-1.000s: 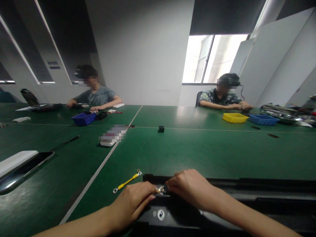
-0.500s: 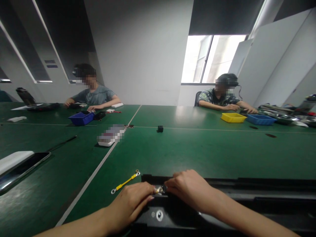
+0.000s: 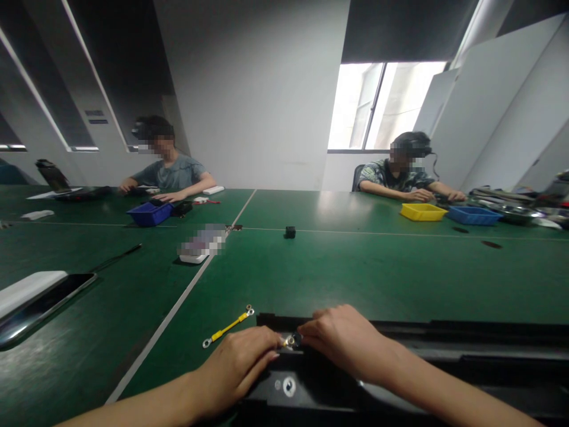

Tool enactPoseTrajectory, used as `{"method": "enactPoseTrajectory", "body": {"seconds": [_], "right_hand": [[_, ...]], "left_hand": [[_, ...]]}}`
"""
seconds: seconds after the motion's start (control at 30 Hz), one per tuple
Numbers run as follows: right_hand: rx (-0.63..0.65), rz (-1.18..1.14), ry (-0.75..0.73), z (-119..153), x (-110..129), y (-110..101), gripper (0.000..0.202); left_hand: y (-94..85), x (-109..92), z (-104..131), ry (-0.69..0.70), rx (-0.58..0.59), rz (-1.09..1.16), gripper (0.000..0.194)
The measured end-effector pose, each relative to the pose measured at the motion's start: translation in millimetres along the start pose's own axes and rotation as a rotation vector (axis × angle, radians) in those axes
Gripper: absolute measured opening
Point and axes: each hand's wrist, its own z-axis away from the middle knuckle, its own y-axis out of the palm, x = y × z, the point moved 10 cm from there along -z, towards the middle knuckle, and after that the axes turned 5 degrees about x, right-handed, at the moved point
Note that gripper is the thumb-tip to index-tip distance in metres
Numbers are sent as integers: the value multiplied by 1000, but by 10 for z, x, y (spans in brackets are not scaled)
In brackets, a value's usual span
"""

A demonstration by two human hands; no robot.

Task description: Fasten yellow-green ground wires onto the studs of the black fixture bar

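At the end of a long black metal housing (image 3: 311, 379), my two hands meet with pinched fingers. My left hand (image 3: 242, 359) is closed on a ring terminal (image 3: 290, 341) with a bit of yellow at its neck; the rest of it is hidden by my fingers. Just to the right, the fingertips of my right hand (image 3: 344, 341) are closed on a small dark part (image 3: 297, 338) beside the ring; its kind cannot be made out. A yellow ground wire (image 3: 228, 327) with a ring terminal at each end lies on the table left of the housing.
The green table (image 3: 249, 267) carries a small black cube (image 3: 290, 232), a white device (image 3: 195, 255) and a phone (image 3: 53, 305) at left. Two people sit across, near a dark blue bin (image 3: 149, 214), a yellow bin (image 3: 423, 213) and a blue bin (image 3: 475, 216).
My hands keep nearly the same pinch at the housing's end. The whole view has shifted slightly; the co-worker at right has moved a hand a little.
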Motion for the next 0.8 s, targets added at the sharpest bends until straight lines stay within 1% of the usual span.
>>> {"method": "enactPoseTrajectory", "body": {"seconds": [0.33,0.5,0.8], "right_hand": [[15,-5,-10,5,15,-19,25],[20,2,-9,-6,10,-11,22],[19,34,-9,-2,5,-7,23]], "left_hand": [[-37,-31,2,-2,-22,-9,21],[-4,9,1,-11,-2,17,22],[19,52,4,-25,5,27,21]]}}
